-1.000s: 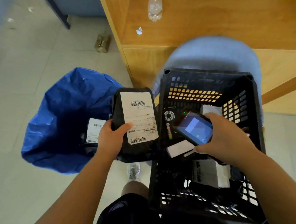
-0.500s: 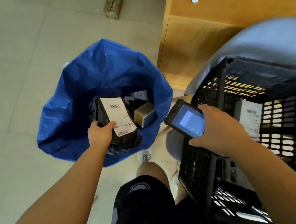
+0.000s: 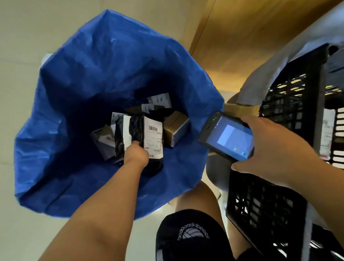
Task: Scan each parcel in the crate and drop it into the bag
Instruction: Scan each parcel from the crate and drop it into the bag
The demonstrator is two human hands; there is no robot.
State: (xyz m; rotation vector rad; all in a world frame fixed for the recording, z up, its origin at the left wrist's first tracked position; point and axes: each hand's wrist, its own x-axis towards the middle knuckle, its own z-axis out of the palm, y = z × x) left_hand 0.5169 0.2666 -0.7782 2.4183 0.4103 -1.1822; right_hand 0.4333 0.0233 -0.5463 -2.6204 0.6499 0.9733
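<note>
Parcel (image 3: 154, 135) in black wrap, white barcode label up, is held low inside the blue bag (image 3: 104, 64); left hand (image 3: 136, 154) grips its near end, fingers curled round it, among small boxes (image 3: 176, 128); right hand (image 3: 267, 145) clasps a handheld scanner (image 3: 227, 136), screen lit, beside the black crate (image 3: 270, 205).
</note>
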